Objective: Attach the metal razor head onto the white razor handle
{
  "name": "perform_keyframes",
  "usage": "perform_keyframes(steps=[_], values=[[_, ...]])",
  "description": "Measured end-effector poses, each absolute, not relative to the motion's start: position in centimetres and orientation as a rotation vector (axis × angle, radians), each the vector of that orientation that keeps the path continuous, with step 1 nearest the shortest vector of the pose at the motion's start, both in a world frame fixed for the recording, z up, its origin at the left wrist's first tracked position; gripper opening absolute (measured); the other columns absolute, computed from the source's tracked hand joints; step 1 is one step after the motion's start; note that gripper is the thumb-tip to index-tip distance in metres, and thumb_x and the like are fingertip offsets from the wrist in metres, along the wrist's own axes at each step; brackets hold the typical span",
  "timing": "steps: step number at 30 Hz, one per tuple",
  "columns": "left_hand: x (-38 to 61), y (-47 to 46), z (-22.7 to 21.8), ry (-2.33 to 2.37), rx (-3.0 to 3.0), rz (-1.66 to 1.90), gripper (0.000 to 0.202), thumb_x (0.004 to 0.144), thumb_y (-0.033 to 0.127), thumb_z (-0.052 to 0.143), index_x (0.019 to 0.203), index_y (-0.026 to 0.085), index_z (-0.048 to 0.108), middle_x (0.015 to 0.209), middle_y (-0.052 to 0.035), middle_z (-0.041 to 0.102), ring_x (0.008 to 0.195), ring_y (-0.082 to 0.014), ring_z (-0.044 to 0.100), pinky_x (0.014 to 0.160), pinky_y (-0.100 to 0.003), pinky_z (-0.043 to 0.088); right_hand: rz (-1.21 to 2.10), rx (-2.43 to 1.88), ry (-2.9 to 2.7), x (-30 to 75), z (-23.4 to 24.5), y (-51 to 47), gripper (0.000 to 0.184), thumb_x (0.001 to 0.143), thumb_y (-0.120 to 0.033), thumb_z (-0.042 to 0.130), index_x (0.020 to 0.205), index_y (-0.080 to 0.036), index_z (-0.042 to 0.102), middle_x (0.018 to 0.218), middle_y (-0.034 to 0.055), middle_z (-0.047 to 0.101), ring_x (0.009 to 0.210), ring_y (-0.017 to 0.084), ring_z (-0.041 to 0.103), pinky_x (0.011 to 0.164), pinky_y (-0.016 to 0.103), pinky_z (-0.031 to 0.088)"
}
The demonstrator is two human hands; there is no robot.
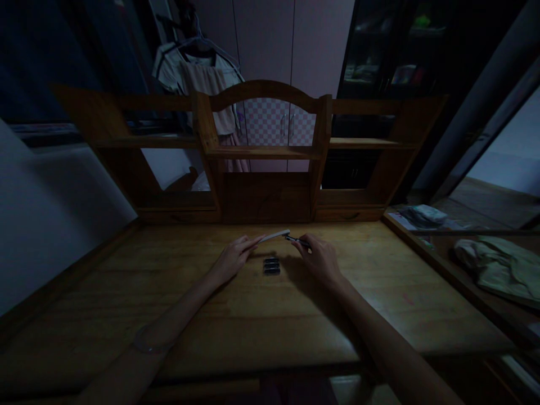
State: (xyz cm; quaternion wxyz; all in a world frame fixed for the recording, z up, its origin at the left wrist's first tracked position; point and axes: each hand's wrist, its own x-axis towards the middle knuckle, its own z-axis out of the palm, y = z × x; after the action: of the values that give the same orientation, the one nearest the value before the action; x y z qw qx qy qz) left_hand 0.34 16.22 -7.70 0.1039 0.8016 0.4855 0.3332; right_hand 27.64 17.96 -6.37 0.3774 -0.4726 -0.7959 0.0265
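Note:
My left hand (234, 257) pinches a slim pale tube, seemingly a pen barrel (275, 235), which points right above the wooden desk (261, 315). My right hand (319, 257) grips a thin dark pen part (295, 240) whose tip meets the pale tube's end. On the desk between my hands lie two small dark pieces (271, 266), side by side. The room is dim, so fine detail is lost.
A wooden hutch with shelves (261, 152) stands at the desk's back. Clothes hang behind it (202, 73). To the right, crumpled cloth (498, 264) lies on a lower surface past the desk's edge. A white wall lies to the left.

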Motion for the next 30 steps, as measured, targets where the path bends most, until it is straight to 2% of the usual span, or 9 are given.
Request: perform_keyframes(steps=[8, 13, 23, 26, 30], values=[[0.82, 16.15, -7.45, 1.387, 2.274, 1.037, 0.039, 0.096, 0.030, 0.040, 0.134, 0.029, 0.049, 0.096, -0.0045, 0.059, 0.088, -0.0159, 0.054, 0.082, -0.029, 0.042, -0.005, -1.221, -2.001, 27.57, -6.17, 17.75, 0.023, 0.092, -0.042, 0.050, 0.093, -0.023, 0.064, 0.090, 0.0041, 0.069, 0.079, 0.018, 0.062, 0.066, 0.026, 0.038], [0.95, 16.06, -7.27, 1.336, 2.207, 1.022, 0.039, 0.095, 0.033, 0.042, 0.132, 0.026, 0.052, 0.108, -0.0063, 0.062, 0.097, -0.0184, 0.056, 0.089, -0.033, 0.042, 0.020, -1.208, -2.017, 27.57, -6.17, 17.67, 0.022, 0.092, -0.040, 0.050, 0.093, -0.023, 0.063, 0.091, 0.0046, 0.068, 0.081, 0.018, 0.062, 0.068, 0.026, 0.040], [1.24, 15.83, -6.91, 1.320, 2.106, 1.007, 0.038, 0.094, 0.034, 0.044, 0.129, 0.024, 0.055, 0.124, -0.0065, 0.060, 0.108, -0.0201, 0.056, 0.095, -0.035, 0.040, 0.040, -1.183, -2.045, 27.41, -6.23, 17.54, 0.024, 0.094, -0.040, 0.048, 0.096, -0.022, 0.063, 0.093, 0.0051, 0.067, 0.083, 0.018, 0.061, 0.070, 0.026, 0.040], [1.22, 15.87, -7.04, 1.335, 2.085, 0.997, 0.039, 0.094, 0.035, 0.045, 0.129, 0.023, 0.055, 0.122, -0.0077, 0.061, 0.105, -0.0202, 0.057, 0.093, -0.035, 0.042, 0.030, -1.177, -2.056, 27.42, -6.16, 17.49, 0.024, 0.094, -0.039, 0.048, 0.095, -0.021, 0.063, 0.092, 0.0056, 0.067, 0.083, 0.018, 0.062, 0.069, 0.026, 0.040], [1.16, 15.90, -7.16, 1.369, 2.070, 1.003, 0.039, 0.093, 0.034, 0.046, 0.128, 0.022, 0.057, 0.109, -0.0082, 0.066, 0.096, -0.0194, 0.059, 0.088, -0.035, 0.044, 0.047, -1.154, -2.071, 27.40, -6.06, 17.40, 0.024, 0.094, -0.038, 0.048, 0.093, -0.020, 0.063, 0.090, 0.0056, 0.068, 0.081, 0.018, 0.062, 0.068, 0.026, 0.040]])
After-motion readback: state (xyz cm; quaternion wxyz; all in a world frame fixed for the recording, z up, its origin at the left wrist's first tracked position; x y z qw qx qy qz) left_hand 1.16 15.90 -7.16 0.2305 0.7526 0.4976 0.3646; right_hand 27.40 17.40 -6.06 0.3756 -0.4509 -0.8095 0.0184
